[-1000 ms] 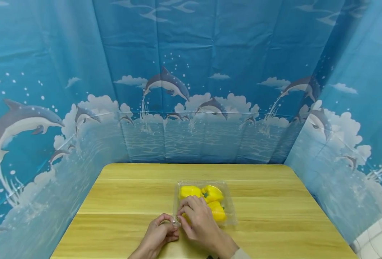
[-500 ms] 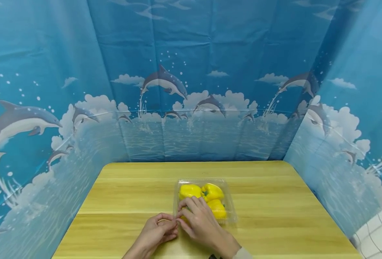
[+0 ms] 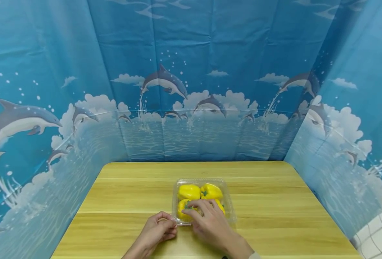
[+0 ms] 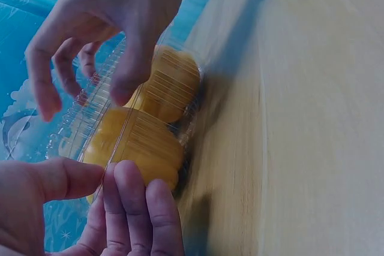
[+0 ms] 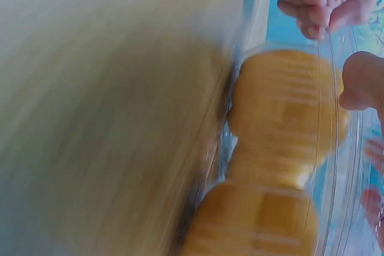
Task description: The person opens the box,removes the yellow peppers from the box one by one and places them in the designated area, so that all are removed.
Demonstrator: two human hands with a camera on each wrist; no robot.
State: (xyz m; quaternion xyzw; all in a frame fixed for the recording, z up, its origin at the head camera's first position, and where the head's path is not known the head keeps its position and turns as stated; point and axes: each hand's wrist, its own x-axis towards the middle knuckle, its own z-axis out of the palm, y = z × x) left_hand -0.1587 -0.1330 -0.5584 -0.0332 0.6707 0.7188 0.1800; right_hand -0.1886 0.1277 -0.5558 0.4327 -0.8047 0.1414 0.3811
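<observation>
A clear plastic box [image 3: 231, 212] with ribbed walls holds several yellow bell peppers [image 3: 189, 192] with green stems. My left hand [image 3: 158, 230] pinches the rim at the box's near left corner between thumb and fingers, as the left wrist view shows. Over the near side of the box is my right hand [image 3: 212, 221], its fingers spread and loosely bent, hiding part of the near peppers. In the left wrist view my right hand [image 4: 129, 4] grips nothing; its thumb is close to the rim. Whether that thumb [image 5: 363, 82] touches the rim, I cannot tell.
The box stands on a yellow wood-grain table [image 3: 129, 194]. Behind and beside the table hangs a blue curtain [image 3: 191, 140] printed with dolphins. A white gridded surface [image 3: 378, 230] shows at the lower right.
My right hand has moved right, away from the near left corner and my left hand, uncovering the near left pepper and front rim. The left hand stays at the corner.
</observation>
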